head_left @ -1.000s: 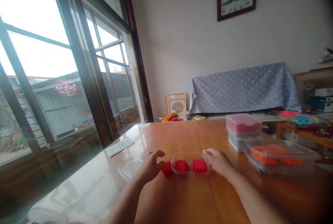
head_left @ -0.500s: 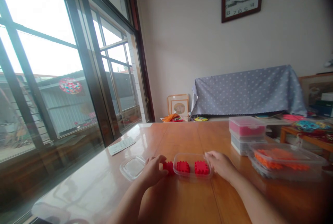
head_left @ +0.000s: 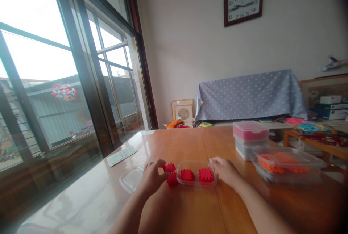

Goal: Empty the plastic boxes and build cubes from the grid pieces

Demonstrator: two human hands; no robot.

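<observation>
Low over the table, my left hand (head_left: 154,176) has thumb and forefinger apart, close to two red notched plastic blocks (head_left: 172,179) that lie one behind the other. Whether a fingertip touches them is hard to see. Just right of these stands a clear plastic container (head_left: 196,183) with stacks of red notched pieces (head_left: 206,175) inside. My right hand (head_left: 224,170) pinches the container's right rim. Left of my left hand lies a clear plastic lid (head_left: 127,179), partly covered by the hand.
At the right are stacked clear boxes (head_left: 250,136), the upper one with pink contents. A bigger clear container (head_left: 288,167) with orange pieces sits in front of them. A printed paper (head_left: 121,156) rests near the table's left edge, beside the windows.
The red by my left hand now shows as two separate blocks, and the fingers stand clearer of them. My right hand stays on the container's rim. The view has turned slightly right.
</observation>
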